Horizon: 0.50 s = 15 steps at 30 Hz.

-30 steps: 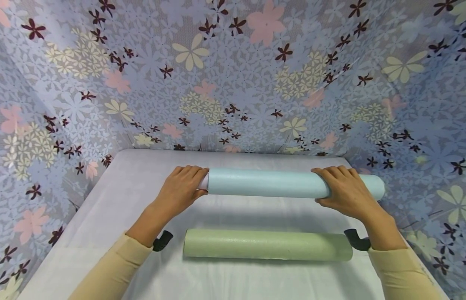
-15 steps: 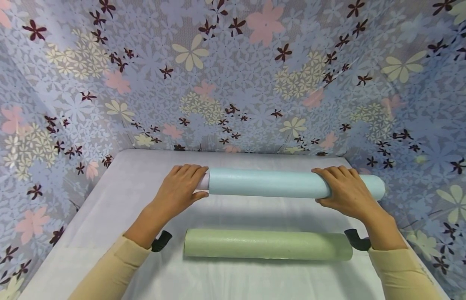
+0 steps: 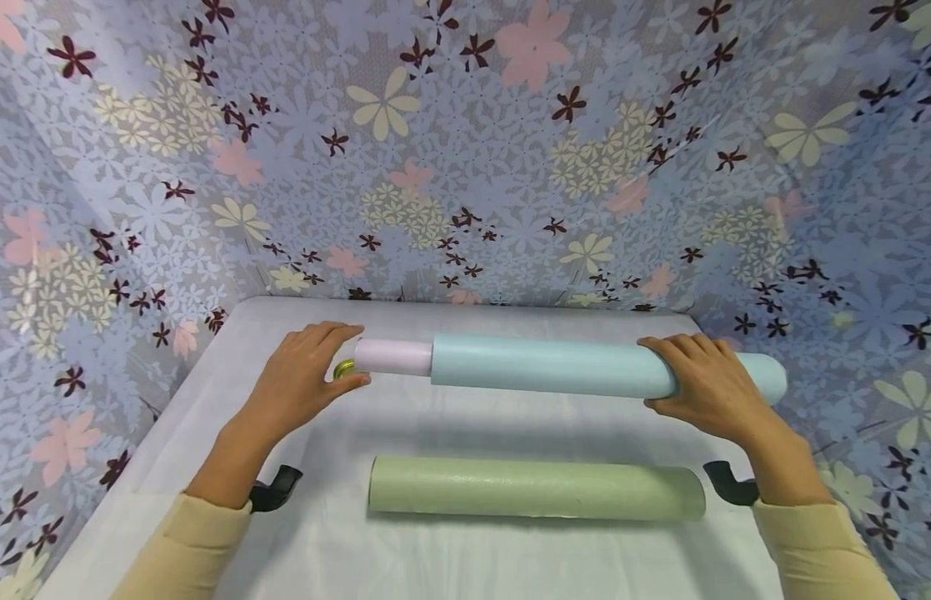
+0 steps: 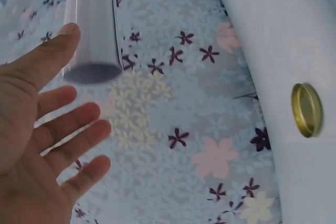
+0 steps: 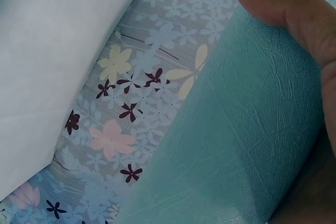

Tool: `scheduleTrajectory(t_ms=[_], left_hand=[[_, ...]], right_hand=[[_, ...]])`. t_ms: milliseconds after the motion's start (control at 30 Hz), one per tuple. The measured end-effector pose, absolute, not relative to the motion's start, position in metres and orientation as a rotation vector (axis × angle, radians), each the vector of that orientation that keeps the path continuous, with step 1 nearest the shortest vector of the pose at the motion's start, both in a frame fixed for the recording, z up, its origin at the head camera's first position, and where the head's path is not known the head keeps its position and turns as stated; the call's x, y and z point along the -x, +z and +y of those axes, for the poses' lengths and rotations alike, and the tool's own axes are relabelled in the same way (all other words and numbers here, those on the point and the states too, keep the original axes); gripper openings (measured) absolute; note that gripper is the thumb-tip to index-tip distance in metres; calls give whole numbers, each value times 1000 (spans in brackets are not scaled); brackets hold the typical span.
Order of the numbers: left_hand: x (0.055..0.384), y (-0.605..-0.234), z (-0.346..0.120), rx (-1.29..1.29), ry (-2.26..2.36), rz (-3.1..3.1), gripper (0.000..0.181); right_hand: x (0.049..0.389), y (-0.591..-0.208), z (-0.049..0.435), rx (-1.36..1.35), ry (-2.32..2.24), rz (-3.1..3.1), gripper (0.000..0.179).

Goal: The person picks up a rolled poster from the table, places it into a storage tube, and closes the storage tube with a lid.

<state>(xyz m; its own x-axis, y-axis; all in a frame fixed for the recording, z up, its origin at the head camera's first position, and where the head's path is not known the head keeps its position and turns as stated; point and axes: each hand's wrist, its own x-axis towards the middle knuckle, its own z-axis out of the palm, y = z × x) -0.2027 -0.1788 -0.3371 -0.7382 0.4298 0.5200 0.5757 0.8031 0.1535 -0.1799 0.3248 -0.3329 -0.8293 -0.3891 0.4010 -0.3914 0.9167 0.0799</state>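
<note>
A light blue tube (image 3: 540, 365) is held level above the table, its shadow showing beneath. My right hand (image 3: 705, 385) grips it near its right end, with fingers over the far side and thumb on the near side. From its left end protrudes a narrower lilac tube (image 3: 393, 357). My left hand (image 3: 296, 385) is spread beside the lilac tube's end; in the left wrist view the thumb overlaps that tube (image 4: 93, 30), and whether they touch I cannot tell. A round gold lid (image 4: 306, 109) lies on the table, partly behind the left hand in the head view (image 3: 343, 369).
A pale green tube (image 3: 536, 489) lies crosswise on the white-covered table (image 3: 435, 558), nearer to me. Flowered cloth (image 3: 465, 167) hangs behind the table and at both sides. Black wrist-camera mounts (image 3: 276, 488) show at both wrists.
My left hand has moved left, away from the blue tube's end, and much more of the lilac tube shows. The gold lid has come into sight. The right hand and blue tube shifted slightly right.
</note>
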Motion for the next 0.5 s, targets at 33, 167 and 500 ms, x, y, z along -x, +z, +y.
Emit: scheduleTrajectory(t_ms=[33,167,500], left_hand=[[202,-338,-182,744,-461,-2534,65],[201,-343,-190,747,-615,-2565,62],[203,-359,-200,827,-899,-2440,59]], right_hand=[[179,-332,325,-566,6,-2660,81],[178,-332,327,-569,10,-2657,81],[175,-333,330,-584,34,-2660,82]])
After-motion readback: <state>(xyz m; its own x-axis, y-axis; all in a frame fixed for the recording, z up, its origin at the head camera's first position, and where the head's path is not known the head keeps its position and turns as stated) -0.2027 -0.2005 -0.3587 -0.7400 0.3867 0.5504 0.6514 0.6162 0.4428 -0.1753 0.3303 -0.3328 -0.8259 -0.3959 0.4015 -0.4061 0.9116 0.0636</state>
